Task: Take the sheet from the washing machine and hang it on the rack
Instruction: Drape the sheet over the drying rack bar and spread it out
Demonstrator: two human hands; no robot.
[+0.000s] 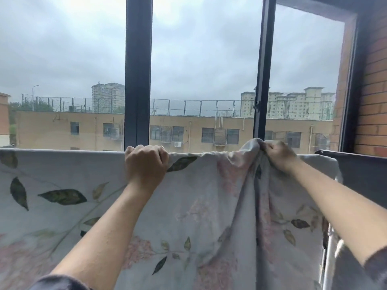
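Observation:
A pale grey sheet (69,185) printed with dark leaves and faded pink flowers hangs across the whole lower view, draped over a horizontal bar. The bar itself is hidden under the cloth. My left hand (145,163) is closed over the top edge of the sheet near the middle. My right hand (277,155) pinches a bunched fold of the sheet and lifts it a little above the top line. Folds fall from that pinch down to the bottom. The washing machine is out of view.
A dark rack end or ledge (351,155) sticks out to the right of the sheet. Behind stands a large window with dark frames (138,80) and a brick wall (374,91) on the right. Buildings show outside.

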